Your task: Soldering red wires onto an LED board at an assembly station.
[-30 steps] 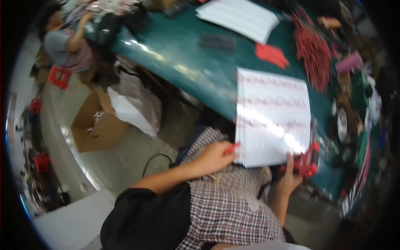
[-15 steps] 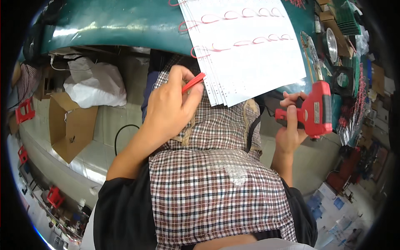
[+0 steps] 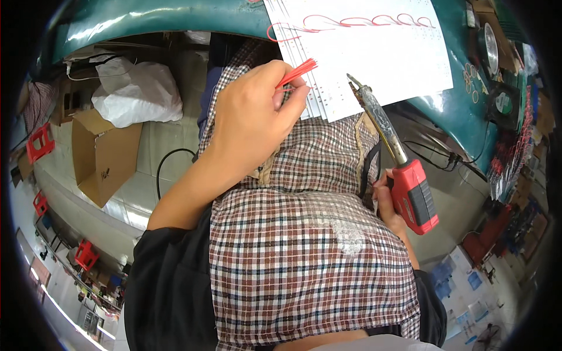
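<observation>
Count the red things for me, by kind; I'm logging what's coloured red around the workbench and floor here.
Bundle of thin red wires pinched in the left hand: 1
Red-handled soldering iron in the right hand: 1
Red wire loops on the white board: 1 row
Red stools on the floor: 3
Total: 6

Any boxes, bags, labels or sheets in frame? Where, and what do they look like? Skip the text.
Cardboard box: floor, left; brown, open flaps.
White bag: floor, above the box; crumpled plastic.
White sheets: table edge, top centre; stacked, rows of red wire loops.
Blue-white sheets: floor, lower right; small rectangles.
Soldering iron: right hand; red body, black panel.
</observation>
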`<state>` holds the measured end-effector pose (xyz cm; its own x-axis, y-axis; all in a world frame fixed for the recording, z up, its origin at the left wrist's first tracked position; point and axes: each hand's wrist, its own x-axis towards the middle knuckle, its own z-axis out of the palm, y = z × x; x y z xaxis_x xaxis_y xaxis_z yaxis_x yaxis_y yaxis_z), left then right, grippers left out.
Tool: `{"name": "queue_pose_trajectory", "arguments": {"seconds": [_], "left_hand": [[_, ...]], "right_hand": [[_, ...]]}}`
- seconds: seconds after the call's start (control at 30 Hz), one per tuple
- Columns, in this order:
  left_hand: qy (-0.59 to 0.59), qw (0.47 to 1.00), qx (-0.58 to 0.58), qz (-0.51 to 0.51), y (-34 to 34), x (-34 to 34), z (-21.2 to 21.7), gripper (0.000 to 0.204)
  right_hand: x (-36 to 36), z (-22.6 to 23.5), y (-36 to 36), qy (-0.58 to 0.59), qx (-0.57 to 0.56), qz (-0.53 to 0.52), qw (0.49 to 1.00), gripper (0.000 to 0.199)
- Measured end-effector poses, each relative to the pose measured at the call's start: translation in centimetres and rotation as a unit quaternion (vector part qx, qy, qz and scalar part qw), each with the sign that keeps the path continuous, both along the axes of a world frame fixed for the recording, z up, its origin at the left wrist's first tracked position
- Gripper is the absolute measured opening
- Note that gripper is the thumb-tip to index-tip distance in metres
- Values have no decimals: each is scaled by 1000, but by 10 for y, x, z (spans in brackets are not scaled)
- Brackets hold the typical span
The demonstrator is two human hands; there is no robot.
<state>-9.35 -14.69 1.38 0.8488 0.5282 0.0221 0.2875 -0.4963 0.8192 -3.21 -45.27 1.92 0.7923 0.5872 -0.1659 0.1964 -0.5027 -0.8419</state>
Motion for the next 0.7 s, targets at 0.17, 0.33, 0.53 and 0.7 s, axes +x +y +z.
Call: {"name": "queue_pose_trajectory", "arguments": {"seconds": [0.17,0.33,0.53,0.7], "left_hand": [[-40,999,13,5,-8,2,-5,12],[-48,998,19,19,-13,4,-7,12],[-42,998,31,17,-12,4,-9,12],[-43,998,44,18,-12,3,-12,12]], "right_hand": [[-4,-7,-8,-19,-29,3,999,25],[-4,-21,-9,-54,6,12,998,30],[-2,-29,-5,-152,14,75,986,32],[1,-29,8,-215,36,113,969,30]]}}
